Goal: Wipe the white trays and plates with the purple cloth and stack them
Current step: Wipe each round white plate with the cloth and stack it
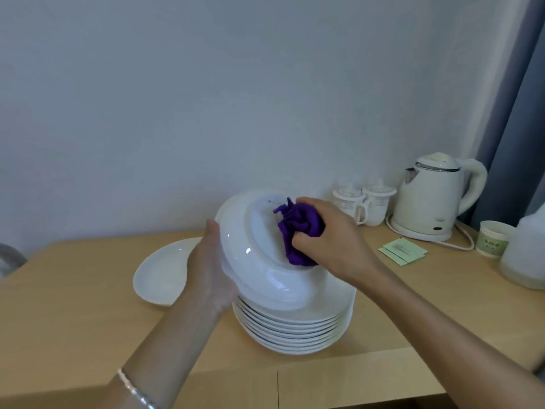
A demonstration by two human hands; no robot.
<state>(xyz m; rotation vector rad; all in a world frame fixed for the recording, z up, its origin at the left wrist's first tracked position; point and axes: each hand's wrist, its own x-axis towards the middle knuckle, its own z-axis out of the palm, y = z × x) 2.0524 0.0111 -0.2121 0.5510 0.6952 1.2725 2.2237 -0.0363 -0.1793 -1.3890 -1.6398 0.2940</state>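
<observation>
My left hand point(208, 261) grips the left rim of a white plate point(250, 249), tilted up so its underside faces me. My right hand point(330, 237) presses a bunched purple cloth point(298, 228) against that underside. The plate hangs just above a stack of several white plates point(295, 329) at the table's middle. A single white oval tray point(160, 270) lies flat to the left, partly hidden behind my left hand.
A wooden table point(88, 305) stands against a pale wall. At the back right are two lidded white cups point(362, 205), a white electric kettle point(433, 196) with its cord, green sachets point(402, 250), a paper cup point(495, 237) and a translucent container point(525, 249).
</observation>
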